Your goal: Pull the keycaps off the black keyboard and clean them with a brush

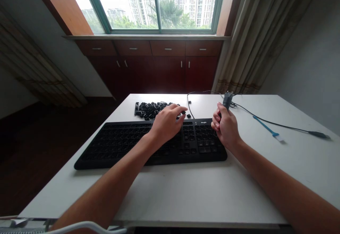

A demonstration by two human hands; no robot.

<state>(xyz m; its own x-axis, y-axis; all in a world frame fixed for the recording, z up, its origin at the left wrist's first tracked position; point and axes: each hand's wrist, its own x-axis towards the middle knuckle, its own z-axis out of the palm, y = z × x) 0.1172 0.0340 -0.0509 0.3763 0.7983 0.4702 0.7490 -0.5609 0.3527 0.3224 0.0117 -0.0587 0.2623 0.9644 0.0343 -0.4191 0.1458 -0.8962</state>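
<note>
A black keyboard [162, 161] lies across the white table, many keys stripped of their caps. My left hand [167, 118] is over its upper middle edge, thumb and forefinger pinched around a small black keycap [183, 112]. My right hand [225, 122] is closed around a black keycap puller [227, 100] above the keyboard's right end. Metal prongs stick up from the puller's top, and a thin wire shows below the fist. Behind the keyboard, partly covered by my left hand, is a pile of loose black keycaps [150, 110].
A loose keycap [188, 116] sits just right of the pile. The keyboard's cable [271, 121] runs to the right, ending in a black plug [317, 134]. A blue brush [265, 126] lies in front of it. Red-brown cabinets [167, 71] stand beyond the table under a window.
</note>
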